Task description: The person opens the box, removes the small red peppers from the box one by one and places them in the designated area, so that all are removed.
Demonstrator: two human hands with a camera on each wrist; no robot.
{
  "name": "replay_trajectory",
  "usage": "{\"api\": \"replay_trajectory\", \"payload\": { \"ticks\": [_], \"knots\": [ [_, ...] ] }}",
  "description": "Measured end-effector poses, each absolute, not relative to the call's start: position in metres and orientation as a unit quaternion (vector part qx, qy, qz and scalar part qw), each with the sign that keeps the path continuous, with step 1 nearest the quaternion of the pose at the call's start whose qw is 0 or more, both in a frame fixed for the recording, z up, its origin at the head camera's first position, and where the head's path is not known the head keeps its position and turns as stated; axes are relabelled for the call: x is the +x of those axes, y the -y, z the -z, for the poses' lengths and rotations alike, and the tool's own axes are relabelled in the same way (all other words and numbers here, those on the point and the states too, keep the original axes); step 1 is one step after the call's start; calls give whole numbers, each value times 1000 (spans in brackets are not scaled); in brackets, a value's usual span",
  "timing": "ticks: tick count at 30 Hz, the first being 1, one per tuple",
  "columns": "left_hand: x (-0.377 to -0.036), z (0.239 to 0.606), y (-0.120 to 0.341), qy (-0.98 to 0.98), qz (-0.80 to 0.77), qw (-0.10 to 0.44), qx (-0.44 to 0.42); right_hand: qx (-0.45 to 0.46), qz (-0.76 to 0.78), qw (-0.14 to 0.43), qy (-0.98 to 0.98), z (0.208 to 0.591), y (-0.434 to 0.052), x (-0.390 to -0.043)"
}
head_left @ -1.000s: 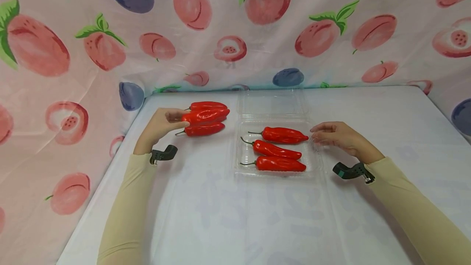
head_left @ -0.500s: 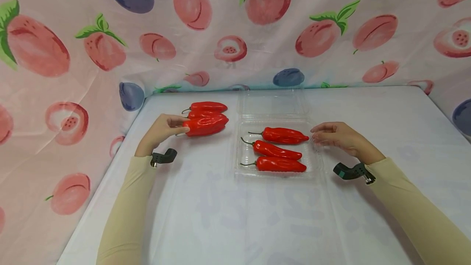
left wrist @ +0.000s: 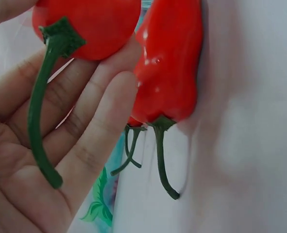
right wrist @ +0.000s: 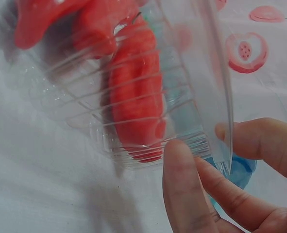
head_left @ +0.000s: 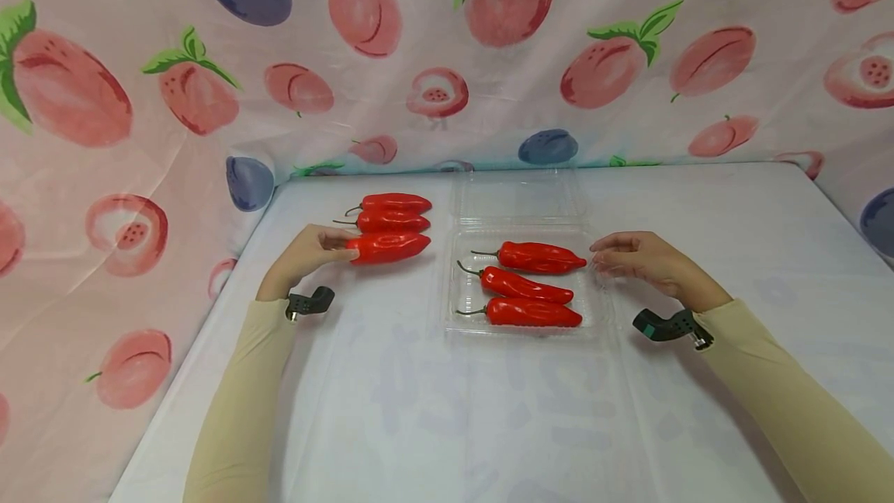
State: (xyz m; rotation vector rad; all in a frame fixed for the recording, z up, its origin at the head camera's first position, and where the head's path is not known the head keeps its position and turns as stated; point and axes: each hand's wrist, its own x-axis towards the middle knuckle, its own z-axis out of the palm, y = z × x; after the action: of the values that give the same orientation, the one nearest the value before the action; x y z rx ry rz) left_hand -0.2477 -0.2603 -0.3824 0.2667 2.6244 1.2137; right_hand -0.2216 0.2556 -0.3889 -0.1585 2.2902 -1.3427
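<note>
In the head view my left hand (head_left: 303, 256) pinches a red pepper (head_left: 393, 248) by its stem end, at the left of the table. The left wrist view shows its curved green stem (left wrist: 39, 111) hanging over the palm. Behind it a red pepper (left wrist: 170, 63) lies on the table, with two crossed stems beyond. My right hand (head_left: 639, 258) is at the right side of a clear plastic box (head_left: 524, 333), its thumb and a finger on either side of the rim (right wrist: 228, 111). Three red peppers (head_left: 527, 286) lie in the box, stems to the left.
Two red peppers (head_left: 394, 221) show on the table behind the held one. The box's clear lid (head_left: 517, 196) lies folded back at the rear. A fruit-printed cloth (head_left: 447, 37) rises behind the white table (head_left: 489, 425).
My left hand has moved towards me with the pepper, from over the middle pepper of the left row to over the nearest one, uncovering the middle one. The right hand has not visibly moved.
</note>
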Motion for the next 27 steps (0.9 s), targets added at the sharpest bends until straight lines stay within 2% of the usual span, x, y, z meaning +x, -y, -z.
{"api": "replay_trajectory", "payload": {
  "ticks": [27],
  "knots": [
    [-248,397,265,-901,-398,159,67,-68,503,235,-829,392,-258,-224]
  ]
}}
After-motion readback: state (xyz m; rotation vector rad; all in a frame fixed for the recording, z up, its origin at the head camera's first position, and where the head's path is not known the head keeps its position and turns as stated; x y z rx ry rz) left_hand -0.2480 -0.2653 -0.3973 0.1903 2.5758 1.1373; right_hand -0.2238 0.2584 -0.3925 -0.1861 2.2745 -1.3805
